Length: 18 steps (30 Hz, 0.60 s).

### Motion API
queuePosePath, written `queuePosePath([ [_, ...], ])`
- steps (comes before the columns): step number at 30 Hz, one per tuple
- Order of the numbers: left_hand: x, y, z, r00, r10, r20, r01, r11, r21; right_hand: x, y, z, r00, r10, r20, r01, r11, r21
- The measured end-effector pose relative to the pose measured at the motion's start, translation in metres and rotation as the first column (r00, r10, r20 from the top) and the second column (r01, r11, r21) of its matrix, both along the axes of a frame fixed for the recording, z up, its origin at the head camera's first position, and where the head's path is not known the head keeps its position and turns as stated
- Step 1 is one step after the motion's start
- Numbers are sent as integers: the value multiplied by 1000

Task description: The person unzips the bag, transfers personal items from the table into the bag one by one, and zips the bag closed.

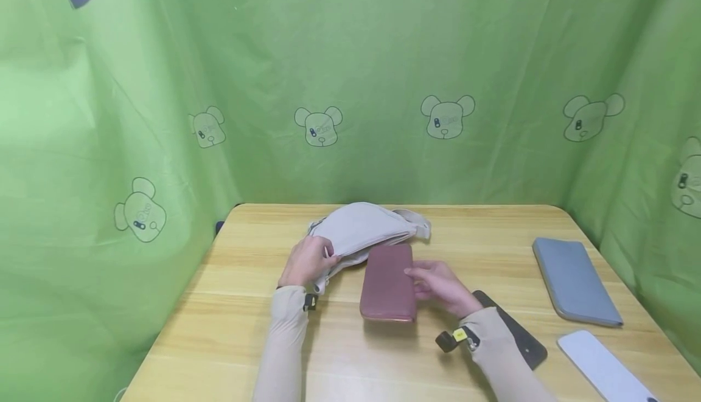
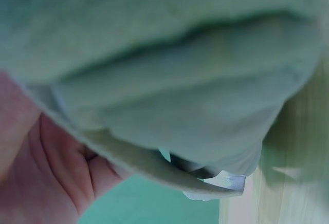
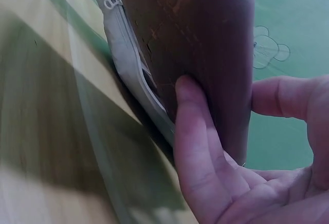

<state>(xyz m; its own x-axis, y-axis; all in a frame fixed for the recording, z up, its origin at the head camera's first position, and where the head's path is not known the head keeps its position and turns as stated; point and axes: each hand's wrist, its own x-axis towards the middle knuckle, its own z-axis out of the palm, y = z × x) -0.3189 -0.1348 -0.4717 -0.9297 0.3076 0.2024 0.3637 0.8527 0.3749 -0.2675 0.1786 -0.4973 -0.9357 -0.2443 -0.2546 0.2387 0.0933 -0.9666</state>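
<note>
A pale grey waist bag lies toward the back of the table, its zipped opening facing the front. My left hand grips the bag's left end near the opening; the left wrist view shows fingers behind the fabric edge. In front of the bag, my right hand pinches a maroon wallet by its right edge. Thumb and fingers press on opposite faces of the wallet, which is tilted and held above the table. Its far end overlaps the bag's opening, where a zipper pull shows.
A black flat case lies partly under the right forearm. Farther right on the wooden table are a blue-grey wallet or notebook and a white flat slab. Green curtains with bear prints surround the table's back and sides.
</note>
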Motion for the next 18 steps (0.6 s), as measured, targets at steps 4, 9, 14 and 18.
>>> queuePosePath([
  [4, 0, 0, 1, 1000, -13, 16, 13, 1000, -2, -3, -7, -3, 1000, 16, 16, -16, 1000, -21],
  [9, 0, -1, 1, 999, -20, 29, 21, 1000, -8, -9, -15, -8, 999, 39, 24, -38, 998, -53],
  [14, 1, -1, 2, 999, -28, 47, 28, 1000, -3, -14, -22, -10, 999, 39, 26, -36, 995, -92],
  [18, 1, 0, 3, 998, -30, 62, 30, 1000, -8, -18, -26, -12, 999, 22, 35, -18, 993, -117],
])
